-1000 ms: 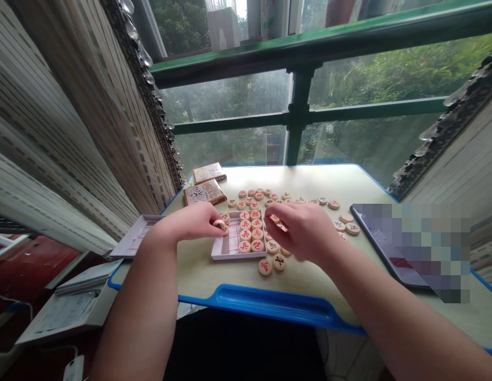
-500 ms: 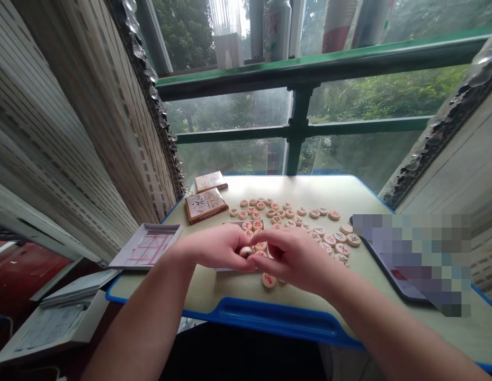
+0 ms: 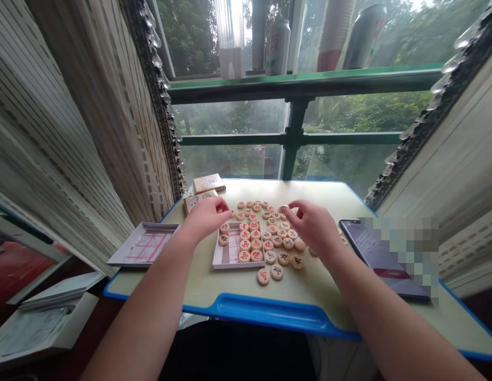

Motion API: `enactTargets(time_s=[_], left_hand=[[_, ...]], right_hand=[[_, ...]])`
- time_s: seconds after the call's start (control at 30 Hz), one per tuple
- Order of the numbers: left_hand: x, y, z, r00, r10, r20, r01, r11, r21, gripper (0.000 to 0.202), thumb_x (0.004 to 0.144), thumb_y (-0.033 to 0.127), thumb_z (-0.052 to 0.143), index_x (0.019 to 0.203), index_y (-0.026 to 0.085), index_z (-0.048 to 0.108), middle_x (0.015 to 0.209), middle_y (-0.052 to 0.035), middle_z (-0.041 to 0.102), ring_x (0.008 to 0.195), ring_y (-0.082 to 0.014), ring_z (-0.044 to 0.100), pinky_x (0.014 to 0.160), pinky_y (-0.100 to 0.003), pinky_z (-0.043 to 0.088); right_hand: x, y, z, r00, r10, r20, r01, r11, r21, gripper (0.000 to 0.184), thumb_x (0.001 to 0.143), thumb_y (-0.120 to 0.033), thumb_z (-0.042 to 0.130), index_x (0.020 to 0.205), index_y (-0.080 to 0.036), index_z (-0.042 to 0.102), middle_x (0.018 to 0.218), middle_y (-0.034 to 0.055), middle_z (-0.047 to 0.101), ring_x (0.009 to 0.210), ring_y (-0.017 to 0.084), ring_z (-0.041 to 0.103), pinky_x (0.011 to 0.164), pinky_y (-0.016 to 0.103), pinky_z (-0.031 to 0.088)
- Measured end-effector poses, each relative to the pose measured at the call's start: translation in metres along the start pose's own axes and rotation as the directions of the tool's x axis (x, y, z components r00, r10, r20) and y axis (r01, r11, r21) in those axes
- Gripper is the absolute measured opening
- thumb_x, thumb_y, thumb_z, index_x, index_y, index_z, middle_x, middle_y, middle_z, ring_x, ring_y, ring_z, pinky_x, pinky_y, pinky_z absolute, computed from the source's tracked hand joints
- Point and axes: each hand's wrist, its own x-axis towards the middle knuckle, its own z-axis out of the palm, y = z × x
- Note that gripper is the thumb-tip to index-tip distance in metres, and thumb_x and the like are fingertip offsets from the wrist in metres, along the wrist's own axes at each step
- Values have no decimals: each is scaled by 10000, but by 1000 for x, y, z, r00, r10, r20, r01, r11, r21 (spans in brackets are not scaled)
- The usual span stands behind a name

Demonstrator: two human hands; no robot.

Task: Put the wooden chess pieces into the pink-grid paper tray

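Note:
My left hand point(image 3: 208, 216) reaches over the far left corner of a shallow white box point(image 3: 238, 264). Its fingertips close on a round wooden Chinese chess piece point(image 3: 232, 214), partly hidden by the fingers. Off to the right, my right hand point(image 3: 314, 225) pinches another chess piece point(image 3: 284, 208) at the far side of the scattered group. Inside the box, red-marked pieces point(image 3: 244, 245) stand in two columns on the right. Two dark-marked pieces point(image 3: 224, 239) sit at its left wall, and bare bottom shows between.
Loose pieces point(image 3: 276, 272) spread right of the box and behind it. A white box lid point(image 3: 144, 246) lies left, two small boxes point(image 3: 209, 182) behind. A tablet-like device point(image 3: 383, 264) rests at right. The table's near edge has a blue tray point(image 3: 269, 312).
My hands, earlier together over the box with a piece between them, have parted. The left moved back and left, the right back and right. The box's inside now shows.

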Motion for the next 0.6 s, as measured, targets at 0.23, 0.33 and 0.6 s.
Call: enactTargets(time_s=[0.23,0.33,0.6], left_hand=[[13,-17,12,996,23,83,-35,989,143,260,697,284,508,866,171,670,882,-66,677,805,-200,596,682,-287,425],[14,-18,15,995,11,101,-22,994,111,264,697,271,500,867,168,674,882,-68,687,806,-199,604,687,-284,434],[18,-22,26,985,-4,172,9,1000,-29,294,697,343,478,829,164,670,751,-26,656,726,-178,567,618,-273,419]], right_hand=[[16,29,1,967,250,55,-230,944,-237,386,855,-434,417,970,-200,702,960,106,712,875,243,632,593,291,386],[17,32,1,946,312,83,-281,922,-266,361,832,-403,431,935,-201,711,941,111,713,866,255,638,580,297,393],[17,34,5,921,337,197,-263,909,-324,415,812,-452,449,899,-151,721,860,159,701,827,263,646,583,297,408]])
